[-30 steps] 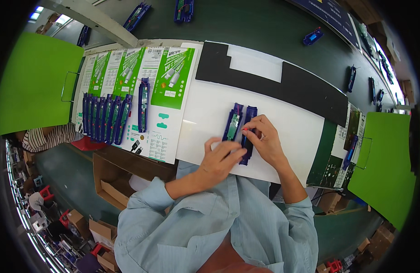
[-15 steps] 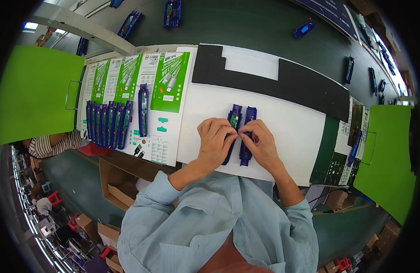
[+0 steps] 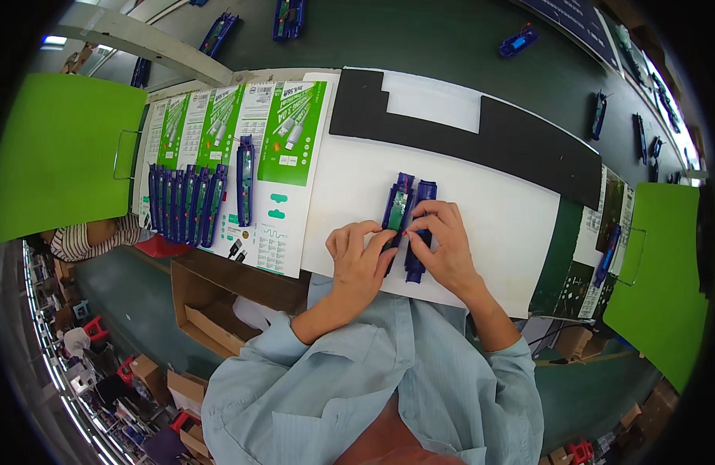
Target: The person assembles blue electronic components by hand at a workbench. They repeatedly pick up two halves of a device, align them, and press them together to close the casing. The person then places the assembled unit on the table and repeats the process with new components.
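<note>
Two long dark-blue plastic half-casings lie side by side on a white sheet in front of me. The left one, a casing with a green circuit board (image 3: 398, 208), has a bit of red wire at its far end. My left hand (image 3: 357, 263) is closed on its near part, thumb and forefinger at the edge. My right hand (image 3: 444, 246) reaches over the right casing half (image 3: 415, 269), which shows no board. Between its thumb and forefinger is a small red piece (image 3: 404, 232), possibly a wire end, held above the gap between the casings; the fingers partly hide it.
Several board-filled casings (image 3: 188, 205) stand in a row on green-and-white printed card at left, with another casing (image 3: 245, 182) beside them. A black board strip (image 3: 528, 159) borders the white sheet (image 3: 497, 240). Green panels (image 3: 63, 155) flank the bench; casings lie on the dark surface beyond.
My left hand has shifted slightly left and down, away from the right fingertips. The red piece now shows in my right pinch. The left casing's board is more exposed.
</note>
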A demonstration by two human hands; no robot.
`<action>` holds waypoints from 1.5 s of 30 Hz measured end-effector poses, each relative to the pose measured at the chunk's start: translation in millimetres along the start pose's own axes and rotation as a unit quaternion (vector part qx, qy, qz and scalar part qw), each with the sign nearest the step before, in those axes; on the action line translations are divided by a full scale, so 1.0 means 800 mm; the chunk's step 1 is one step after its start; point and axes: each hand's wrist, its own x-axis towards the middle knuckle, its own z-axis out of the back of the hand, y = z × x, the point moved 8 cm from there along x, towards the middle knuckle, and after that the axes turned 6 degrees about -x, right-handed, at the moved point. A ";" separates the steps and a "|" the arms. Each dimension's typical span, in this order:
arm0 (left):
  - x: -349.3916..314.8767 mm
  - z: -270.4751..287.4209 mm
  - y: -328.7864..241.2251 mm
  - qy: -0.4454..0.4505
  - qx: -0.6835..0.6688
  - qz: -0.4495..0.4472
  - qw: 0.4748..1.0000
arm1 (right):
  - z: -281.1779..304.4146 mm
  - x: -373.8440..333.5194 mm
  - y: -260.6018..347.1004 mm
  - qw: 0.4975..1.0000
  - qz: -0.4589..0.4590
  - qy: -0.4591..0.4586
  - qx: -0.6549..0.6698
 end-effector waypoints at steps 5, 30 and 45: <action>-0.005 -0.012 0.016 0.044 -0.047 -0.002 0.998 | -0.013 0.011 0.025 0.991 0.113 0.019 -0.065; -0.063 -0.013 0.019 0.099 -0.031 -0.164 0.981 | -0.041 0.033 0.012 0.977 0.031 0.198 -0.072; -0.063 -0.013 0.021 0.098 -0.043 -0.174 0.979 | -0.045 0.048 0.013 0.958 0.017 0.273 -0.091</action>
